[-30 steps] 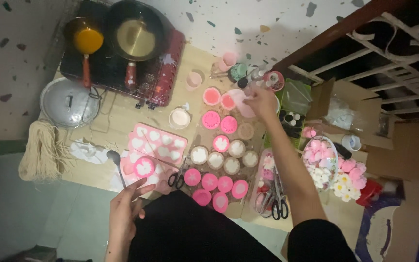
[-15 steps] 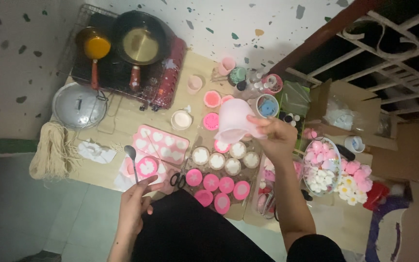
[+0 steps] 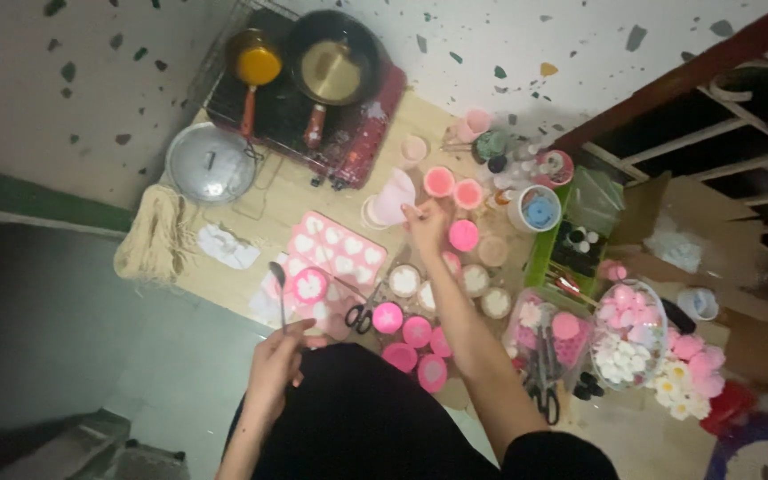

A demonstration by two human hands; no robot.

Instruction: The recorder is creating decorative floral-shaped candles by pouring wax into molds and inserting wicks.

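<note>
Two hands busy — right hand (image 3: 427,222) holds pink cup (image 3: 393,197), left hand (image 3: 276,366) spoon (image 3: 279,286).

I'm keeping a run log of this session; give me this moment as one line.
right hand: holds pale pink cup, tilted | left hand: holds spoon upright | below: round pink moulds, heart mould tray

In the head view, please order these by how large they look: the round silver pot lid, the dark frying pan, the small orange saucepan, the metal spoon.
1. Dark frying pan and round silver pot lid: nearly alike, I cannot rank them.
2. Small orange saucepan.
3. Metal spoon, held in the left hand; its bowl is smallest.
</note>
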